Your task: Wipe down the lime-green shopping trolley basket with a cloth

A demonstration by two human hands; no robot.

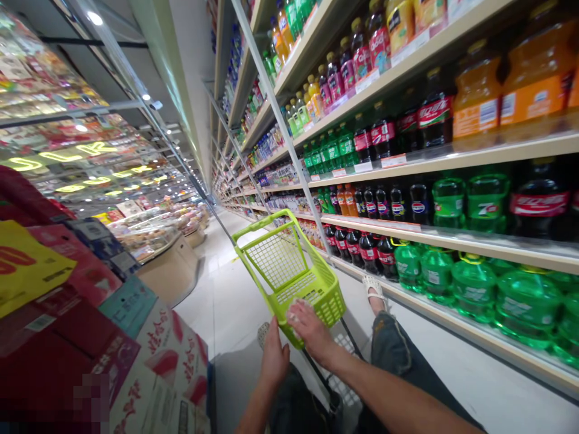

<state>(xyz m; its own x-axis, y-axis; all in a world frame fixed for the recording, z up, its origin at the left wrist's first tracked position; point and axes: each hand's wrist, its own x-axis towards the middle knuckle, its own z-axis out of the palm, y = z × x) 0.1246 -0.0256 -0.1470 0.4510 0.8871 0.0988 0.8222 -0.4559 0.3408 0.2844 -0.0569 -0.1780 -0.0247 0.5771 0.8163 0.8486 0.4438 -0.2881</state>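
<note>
A lime-green shopping cart with a plastic grid basket stands on the floor just in front of me, tilted in the view. My left hand is closed on the near left corner of its basket, fingers along the outside and thumb toward me. At the near rim, my right hand presses down with a crumpled white cloth or tissue under its fingers. Part of that white piece is hidden by the fingers. No goods show inside the basket.
Drink shelves run along the right, with large green soda bottles on the bottom level. Stacked cartons and a yellow sign stand close on the left. A pale aisle floor leads away past a display stand.
</note>
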